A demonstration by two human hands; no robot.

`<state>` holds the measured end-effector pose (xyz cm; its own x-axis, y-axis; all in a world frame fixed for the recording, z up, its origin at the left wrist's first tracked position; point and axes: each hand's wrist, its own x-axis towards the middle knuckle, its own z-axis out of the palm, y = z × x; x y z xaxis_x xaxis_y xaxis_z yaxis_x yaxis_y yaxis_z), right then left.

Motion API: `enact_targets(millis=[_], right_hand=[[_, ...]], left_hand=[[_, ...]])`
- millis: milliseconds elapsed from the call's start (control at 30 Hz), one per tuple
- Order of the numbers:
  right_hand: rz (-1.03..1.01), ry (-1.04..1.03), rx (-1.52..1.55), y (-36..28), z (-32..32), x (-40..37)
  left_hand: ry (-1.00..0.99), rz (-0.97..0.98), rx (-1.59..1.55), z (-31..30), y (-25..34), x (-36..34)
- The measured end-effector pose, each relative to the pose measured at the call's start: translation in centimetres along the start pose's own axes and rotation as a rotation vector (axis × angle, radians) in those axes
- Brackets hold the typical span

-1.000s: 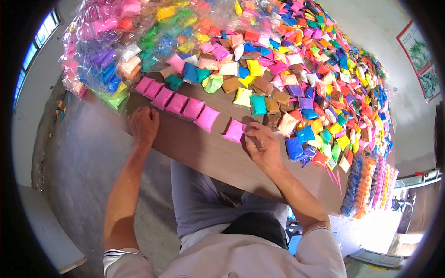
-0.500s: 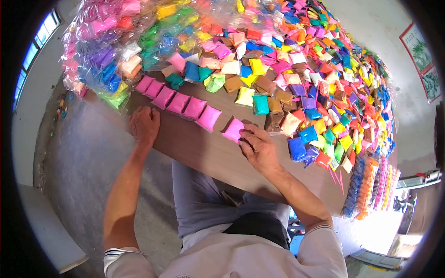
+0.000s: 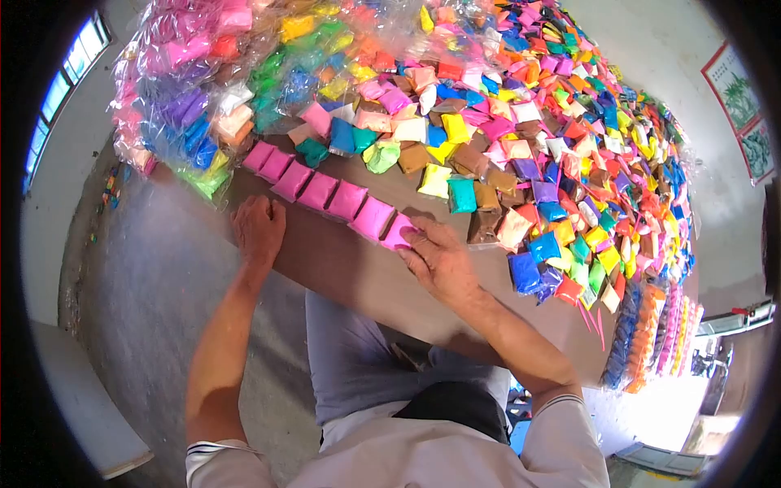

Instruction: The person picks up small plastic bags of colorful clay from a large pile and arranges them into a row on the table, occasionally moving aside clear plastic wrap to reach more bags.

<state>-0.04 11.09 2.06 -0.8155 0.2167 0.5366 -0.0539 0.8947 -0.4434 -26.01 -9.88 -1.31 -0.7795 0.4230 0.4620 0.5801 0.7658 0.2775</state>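
Note:
A slanting row of pink packets (image 3: 318, 192) lies along the near side of the brown table (image 3: 342, 260). My right hand (image 3: 443, 259) pinches the packet at the right end of this row, a small pink packet (image 3: 398, 233), between thumb and fingers. That packet sits close beside its pink neighbour (image 3: 373, 218). To the left, my left hand (image 3: 259, 226) rests on the table edge below the row, its fingers curled in and nothing visible in them. It touches none of the pink packets.
A large heap of multicoloured packets (image 3: 545, 146) covers the back and right of the table. Clear plastic bags of packets (image 3: 183, 106) are piled at the back left. Strips of packets (image 3: 647, 333) stand at the right end. My legs (image 3: 350, 350) are below the table edge.
My right hand has slid the pink packet left, closing the gap to the row's right end. My left hand stays at nearly the same spot.

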Motion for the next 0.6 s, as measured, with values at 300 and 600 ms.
enact_targets(millis=[300, 600], right_hand=[[-0.076, -0.061, -0.068, 0.8, 0.8, 0.4], [0.143, -0.057, 0.08, 2.5, -2.7, 6.1]], left_hand=[[-0.019, -0.004, 0.022, -0.5, 0.5, 0.0], [-0.028, 0.002, 0.039, -0.2, 0.2, -0.1]])
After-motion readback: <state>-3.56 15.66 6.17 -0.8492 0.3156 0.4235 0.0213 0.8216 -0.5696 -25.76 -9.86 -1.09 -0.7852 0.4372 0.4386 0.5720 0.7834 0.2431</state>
